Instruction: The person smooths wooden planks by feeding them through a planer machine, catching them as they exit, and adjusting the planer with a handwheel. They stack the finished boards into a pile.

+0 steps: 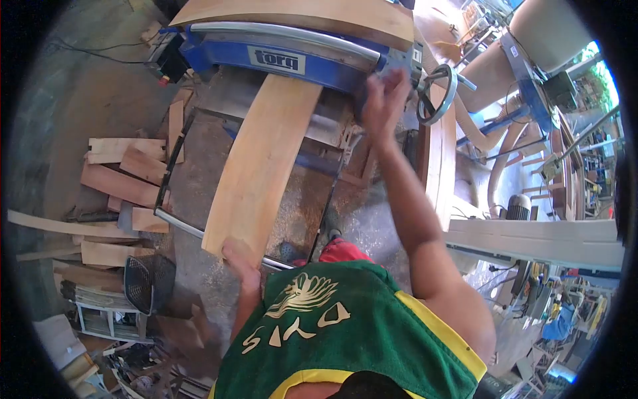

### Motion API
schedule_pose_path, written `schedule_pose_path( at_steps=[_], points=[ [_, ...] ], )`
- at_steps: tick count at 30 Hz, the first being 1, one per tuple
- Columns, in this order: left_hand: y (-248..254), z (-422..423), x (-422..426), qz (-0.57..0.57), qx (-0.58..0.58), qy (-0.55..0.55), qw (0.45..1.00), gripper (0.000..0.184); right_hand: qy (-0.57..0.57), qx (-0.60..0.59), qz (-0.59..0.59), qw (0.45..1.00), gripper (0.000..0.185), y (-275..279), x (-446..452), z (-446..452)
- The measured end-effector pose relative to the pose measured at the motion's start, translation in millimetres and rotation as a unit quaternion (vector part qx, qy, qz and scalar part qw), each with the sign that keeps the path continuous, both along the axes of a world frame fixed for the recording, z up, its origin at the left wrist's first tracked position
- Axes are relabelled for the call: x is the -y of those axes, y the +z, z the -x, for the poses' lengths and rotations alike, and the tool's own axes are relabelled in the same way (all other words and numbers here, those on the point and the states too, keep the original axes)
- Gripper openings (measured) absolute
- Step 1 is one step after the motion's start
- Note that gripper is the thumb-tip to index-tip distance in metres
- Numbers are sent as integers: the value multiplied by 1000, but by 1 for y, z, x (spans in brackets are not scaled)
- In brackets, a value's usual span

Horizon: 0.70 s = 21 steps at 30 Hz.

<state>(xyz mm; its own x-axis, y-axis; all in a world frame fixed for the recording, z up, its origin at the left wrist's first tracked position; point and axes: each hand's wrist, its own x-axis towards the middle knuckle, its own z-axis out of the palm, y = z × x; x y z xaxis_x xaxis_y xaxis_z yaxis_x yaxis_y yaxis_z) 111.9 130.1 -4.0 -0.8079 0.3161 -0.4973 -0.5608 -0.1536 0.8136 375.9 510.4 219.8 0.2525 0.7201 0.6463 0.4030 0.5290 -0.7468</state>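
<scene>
A long pale wooden board (262, 163) runs from under the blue thickness planer (219, 56), marked "torq", back toward my body. My left hand (242, 261) grips the board's near end at its right corner, with part of the fingers hidden. My right hand (387, 103) is raised beside the planer's right end, left of the handwheel (438, 96). Its fingers look stretched out and somewhat blurred, with nothing seen in them. Whether it touches the planer I cannot tell. Another wide board (299, 12) lies on top of the planer.
Wooden offcuts (126, 176) are piled on the floor at left, near a black plastic basket (150, 284). A metal roller bar (179, 225) crosses under the board. Long boards (442, 163), a flexible hose (502, 156) and a white beam (531, 239) stand at right.
</scene>
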Motion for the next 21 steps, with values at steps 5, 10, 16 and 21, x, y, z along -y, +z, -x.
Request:
schedule_pose_path(
  at_steps=[5,10,16,21],
  points=[
    [-49,28,12,-119,73,-68,988,60,-183,82,256,946,63,49,-167,-56],
    [-20,10,-18,-34,16,62,997,66,-83,135,379,912,75,5,-271,-104],
    [5,-7,-43,189,-194,80,959,82,9,-170,412,895,61,-29,-293,-108],
    [22,-21,-67,304,-346,114,880,85,111,-262,435,854,54,2,-265,-109]
  ],
)
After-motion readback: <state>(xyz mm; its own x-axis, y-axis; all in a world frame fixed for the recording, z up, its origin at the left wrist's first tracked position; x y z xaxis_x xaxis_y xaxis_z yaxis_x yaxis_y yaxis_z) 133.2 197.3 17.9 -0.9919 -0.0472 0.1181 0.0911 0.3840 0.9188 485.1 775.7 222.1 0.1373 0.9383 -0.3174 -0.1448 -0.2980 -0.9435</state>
